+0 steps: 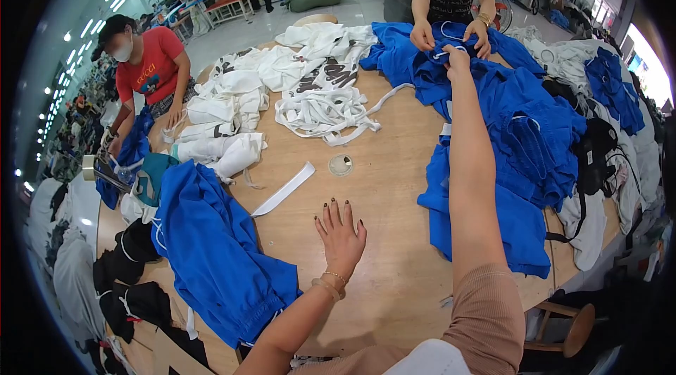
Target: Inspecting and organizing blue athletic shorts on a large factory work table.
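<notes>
Blue garments (521, 128) are lying heaped along the far right of the wooden desk (394, 262); my right hand (456, 58) is reaching into the pile, fingers closing on a fold — beside a co-worker's hands (422, 37); my left hand (341, 234) is resting open, flat on the desk. I'm judging the cloth soft, light, limp — best pinched at a seam or waistband.

Left hand (341, 234): flat, palm down, fingers spread, dark-painted nails, bangles at wrist; forearm bare, entering from lower edge. Right hand (456, 59): arm stretched far forward, nearly straight, fingers curled closed at full reach; upper arm in tan ribbed sleeve.
</notes>
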Demonstrator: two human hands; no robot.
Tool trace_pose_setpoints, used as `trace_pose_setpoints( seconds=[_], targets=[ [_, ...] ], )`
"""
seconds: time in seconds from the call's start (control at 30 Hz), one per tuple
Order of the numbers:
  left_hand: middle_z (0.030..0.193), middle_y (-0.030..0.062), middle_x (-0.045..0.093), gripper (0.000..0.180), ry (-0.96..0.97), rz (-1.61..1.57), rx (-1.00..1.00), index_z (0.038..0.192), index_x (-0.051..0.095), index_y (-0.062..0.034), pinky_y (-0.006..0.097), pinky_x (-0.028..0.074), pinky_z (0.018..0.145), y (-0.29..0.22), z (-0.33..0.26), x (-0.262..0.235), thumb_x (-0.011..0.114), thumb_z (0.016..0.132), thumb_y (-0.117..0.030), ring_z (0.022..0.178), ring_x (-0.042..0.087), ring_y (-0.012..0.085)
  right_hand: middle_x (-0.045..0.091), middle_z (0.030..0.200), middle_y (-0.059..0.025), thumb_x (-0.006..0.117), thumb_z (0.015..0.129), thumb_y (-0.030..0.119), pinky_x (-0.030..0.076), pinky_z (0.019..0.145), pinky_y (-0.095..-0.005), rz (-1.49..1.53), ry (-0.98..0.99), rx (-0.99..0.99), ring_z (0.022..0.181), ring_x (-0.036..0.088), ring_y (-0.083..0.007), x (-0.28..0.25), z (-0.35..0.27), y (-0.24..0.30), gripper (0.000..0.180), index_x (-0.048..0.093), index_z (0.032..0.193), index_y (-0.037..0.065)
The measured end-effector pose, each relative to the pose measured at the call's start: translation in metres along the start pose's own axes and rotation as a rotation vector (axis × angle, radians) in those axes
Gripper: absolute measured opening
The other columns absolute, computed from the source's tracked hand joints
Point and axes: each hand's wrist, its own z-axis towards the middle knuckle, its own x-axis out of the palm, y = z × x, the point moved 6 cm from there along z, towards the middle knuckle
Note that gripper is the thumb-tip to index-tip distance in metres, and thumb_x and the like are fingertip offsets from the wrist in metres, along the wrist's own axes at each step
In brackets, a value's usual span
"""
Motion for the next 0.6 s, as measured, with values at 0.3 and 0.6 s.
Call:
trace_pose_setpoints(
  seconds=[0.3, 0.6],
  targets=[
    [0.137, 0.018, 0.039, 0.051, -0.063, -0.025, 0.001, 0.129, 0.047, -0.007, 0.055, 0.019, 0.107, 0.001, -0.006, -0.002, 0.052, 0.083, -0.029, 0.131, 0.03, 0.0341, 0.044, 0.07, 0.0047, 0.049, 0.074, -0.002, 0.03, 0.055, -0.0234, -0.029, 0.475, -0.523, 0.061, 0.04, -0.0064, 0.0, -0.129, 0.138, 0.011, 0.049, 0.076, 0.009],
    [0.124, 0.0159, 0.047, 0.033, -0.2, -0.576, -0.071, 0.111, 0.055, -0.004, 0.047, 0.027, 0.106, 0.034, -0.015, -0.008, 0.055, 0.079, -0.011, 0.12, 0.043, 0.0302, 0.061, 0.087, 0.001, 0.048, 0.076, 0.0, 0.046, 0.068, -0.0209, -0.427, 0.976, -0.428, 0.073, 0.055, -0.0063, 0.047, -0.315, 0.222, 0.027, 0.059, 0.101, 0.001]
  ],
)
